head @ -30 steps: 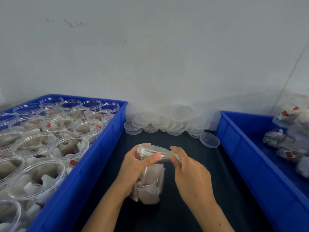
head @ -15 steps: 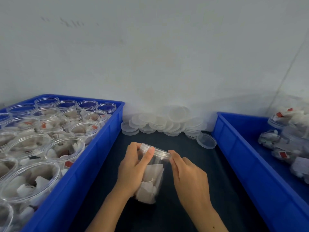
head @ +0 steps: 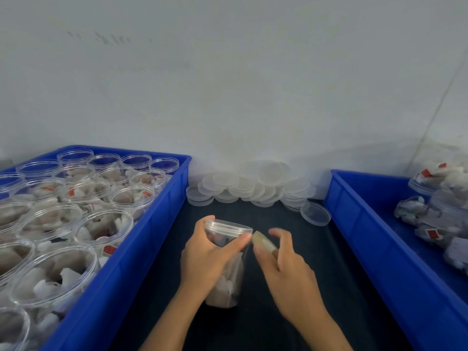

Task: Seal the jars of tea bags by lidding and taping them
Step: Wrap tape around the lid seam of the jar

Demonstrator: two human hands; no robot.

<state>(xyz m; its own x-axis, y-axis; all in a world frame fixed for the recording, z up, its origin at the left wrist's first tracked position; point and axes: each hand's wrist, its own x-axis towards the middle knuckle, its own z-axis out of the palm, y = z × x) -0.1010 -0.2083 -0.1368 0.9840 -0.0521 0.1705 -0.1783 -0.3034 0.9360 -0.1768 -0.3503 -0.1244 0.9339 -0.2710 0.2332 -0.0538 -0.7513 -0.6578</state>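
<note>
Left hand [head: 205, 259] of mine wraps around the upper part of a clear jar [head: 224, 274], thumb stretched across the front just under the lid [head: 228, 228] and fingers curled behind it. That jar stands on the dark counter [head: 291, 219] between my two arms, tilted slightly, with pale tea bags [head: 228, 282] packed inside and its transparent lid already on top. My right hand [head: 286, 267] sits just beside the jar on its right, fingers curled, pinching a yellowish strip of tape [head: 262, 241] whose near end reaches the lid's rim by my left thumb tip; the hand is blurred, so I cannot tell exactly how the fingers lie on the tape. Farther back on the counter, against the white wall [head: 228, 84], a heap of spare clear lids [head: 253, 184] lies in overlapping stacks, and one loose lid [head: 315, 213] rests apart at the heap's right end, close to the right bin. To my left, a blue bin [head: 152, 224] holds many open jars [head: 83, 224] standing upright in rows, most of them filled with tea bags, some showing red tags. To my right, a second blue bin [head: 359, 224] holds a pile of jars lying on their sides [head: 440, 216], with red tags visible through the plastic.
</note>
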